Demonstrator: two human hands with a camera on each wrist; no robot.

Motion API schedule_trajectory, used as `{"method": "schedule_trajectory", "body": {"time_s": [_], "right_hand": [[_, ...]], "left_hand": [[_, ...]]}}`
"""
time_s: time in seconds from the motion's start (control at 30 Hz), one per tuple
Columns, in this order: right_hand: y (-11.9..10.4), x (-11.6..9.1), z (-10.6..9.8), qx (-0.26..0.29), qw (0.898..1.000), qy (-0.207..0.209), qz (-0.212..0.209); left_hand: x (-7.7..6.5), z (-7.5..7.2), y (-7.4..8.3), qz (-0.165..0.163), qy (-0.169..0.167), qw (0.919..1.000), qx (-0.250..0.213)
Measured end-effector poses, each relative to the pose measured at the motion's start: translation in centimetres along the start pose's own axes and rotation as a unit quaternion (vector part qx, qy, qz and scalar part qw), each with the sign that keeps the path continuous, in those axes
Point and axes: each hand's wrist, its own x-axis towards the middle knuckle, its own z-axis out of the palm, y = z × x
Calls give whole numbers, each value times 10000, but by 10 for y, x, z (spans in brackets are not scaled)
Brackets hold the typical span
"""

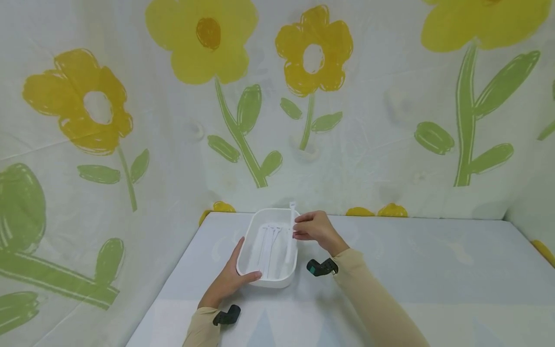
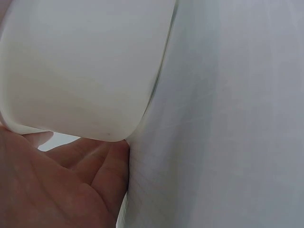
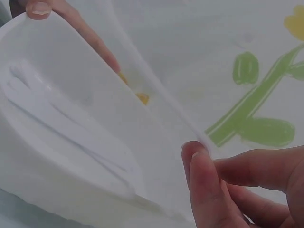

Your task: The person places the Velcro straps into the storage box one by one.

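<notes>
A white rounded rectangular container [image 1: 277, 283] sits on the table. My left hand [image 1: 231, 278] grips its near-left corner, thumb on the rim and fingers along the outer side. In the left wrist view, the fingers [image 2: 110, 175] reach against the container's wall [image 2: 85, 71]. My right hand [image 1: 318, 230] is at the container's right rim and pinches a long, thin white strip [image 3: 156, 88] between thumb and fingertips. The strip's wider end [image 1: 292, 206] points away, past the far rim. Several similar thin white strips [image 1: 270, 246] lie lengthwise inside the container.
A pale table [image 1: 412, 270] extends far to the right of the container. Cloth with yellow flowers [image 1: 314, 58] and green stems hangs behind the table and along its left side. Small black devices [image 1: 322, 267] are on both wrists.
</notes>
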Motion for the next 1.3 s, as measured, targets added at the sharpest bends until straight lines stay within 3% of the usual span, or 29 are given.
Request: {"method": "schedule_trajectory", "body": {"time_s": [0.67,1.3], "right_hand": [[8,20,19,127,9999,-89,69],[7,22,33,18,10000,-84,48]], "left_hand": [[1,-2,3,-58,-26,10000,-11],[2,-1,-1,-103,-27,9999,34]]}}
